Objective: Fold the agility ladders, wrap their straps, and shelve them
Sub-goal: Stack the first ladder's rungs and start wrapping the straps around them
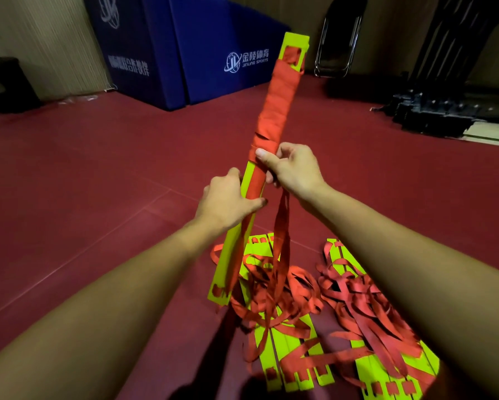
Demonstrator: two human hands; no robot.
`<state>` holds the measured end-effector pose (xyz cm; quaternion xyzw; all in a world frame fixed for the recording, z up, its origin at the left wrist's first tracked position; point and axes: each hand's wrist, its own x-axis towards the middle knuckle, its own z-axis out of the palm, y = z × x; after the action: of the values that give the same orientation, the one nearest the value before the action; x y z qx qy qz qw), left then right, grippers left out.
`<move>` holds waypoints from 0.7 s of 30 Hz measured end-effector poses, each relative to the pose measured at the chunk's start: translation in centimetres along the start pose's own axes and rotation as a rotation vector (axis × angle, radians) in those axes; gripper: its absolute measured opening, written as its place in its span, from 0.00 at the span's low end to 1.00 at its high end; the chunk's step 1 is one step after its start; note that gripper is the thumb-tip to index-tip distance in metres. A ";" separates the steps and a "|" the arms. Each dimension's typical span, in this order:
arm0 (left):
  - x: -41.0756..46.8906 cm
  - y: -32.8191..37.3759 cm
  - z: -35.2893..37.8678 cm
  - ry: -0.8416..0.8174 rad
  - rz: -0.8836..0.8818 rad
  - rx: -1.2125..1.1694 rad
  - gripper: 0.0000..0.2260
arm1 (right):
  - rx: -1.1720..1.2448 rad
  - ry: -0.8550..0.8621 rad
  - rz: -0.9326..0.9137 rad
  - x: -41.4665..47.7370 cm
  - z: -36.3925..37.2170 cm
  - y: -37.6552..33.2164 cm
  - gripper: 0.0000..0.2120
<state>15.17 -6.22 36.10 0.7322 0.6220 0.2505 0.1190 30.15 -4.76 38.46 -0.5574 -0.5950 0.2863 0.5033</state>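
While the left hand (228,197) grips the tilted bundle (274,111) mid-length, the right hand (291,168) pinches its wrapped strap (281,226), whose tail hangs down; two more ladders (271,350), apparently unwrapped, lie on the floor (98,168).

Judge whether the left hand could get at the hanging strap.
Probably not yet: the left hand grips the bundle, which stands between it and the strap under the right hand.

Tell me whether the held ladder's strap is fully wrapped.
Partly: strap covers the ladder's upper half; the lower half shows yellow, loose strap hanging.
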 end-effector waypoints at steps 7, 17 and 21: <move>0.0 -0.4 -0.6 -0.135 0.022 -0.187 0.17 | 0.069 -0.284 0.035 -0.1 -0.8 -0.5 0.11; -0.4 -0.3 -1.0 -0.291 0.088 -0.742 0.15 | 0.249 -0.471 0.048 -0.6 -1.8 -1.1 0.09; 0.0 -0.4 -1.0 -0.338 0.060 -0.776 0.12 | 0.102 -0.304 0.003 0.1 -1.5 -0.4 0.11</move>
<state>14.33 -6.28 36.71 0.6815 0.4319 0.3459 0.4789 31.39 -5.07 39.31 -0.4822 -0.6481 0.3980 0.4349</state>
